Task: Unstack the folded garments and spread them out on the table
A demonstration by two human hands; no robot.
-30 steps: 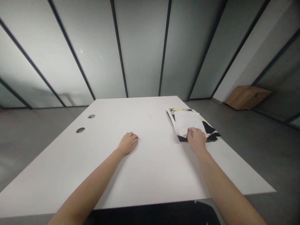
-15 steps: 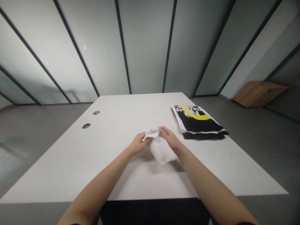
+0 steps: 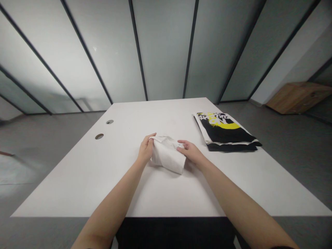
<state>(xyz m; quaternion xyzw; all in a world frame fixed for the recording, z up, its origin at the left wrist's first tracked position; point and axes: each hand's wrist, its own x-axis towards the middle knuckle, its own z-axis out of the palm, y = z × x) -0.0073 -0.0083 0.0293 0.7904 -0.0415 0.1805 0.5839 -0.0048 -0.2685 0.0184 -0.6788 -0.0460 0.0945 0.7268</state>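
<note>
A folded white garment (image 3: 167, 157) lies bunched on the white table (image 3: 155, 193) near its middle. My left hand (image 3: 146, 149) grips its left edge and my right hand (image 3: 190, 152) pinches its right edge, so the cloth sits between both hands just above the tabletop. To the right, a stack of folded black, white and yellow shirts (image 3: 225, 131) rests near the table's right edge, apart from both hands.
Two round cable holes (image 3: 103, 129) are cut in the table's left side. Frosted glass panels with dark frames stand behind the table. A wooden cabinet (image 3: 295, 97) sits on the grey floor at the far right.
My right hand lifted the white garment off the stack and carried it left to the table's middle. My left hand came over and took its other edge.
</note>
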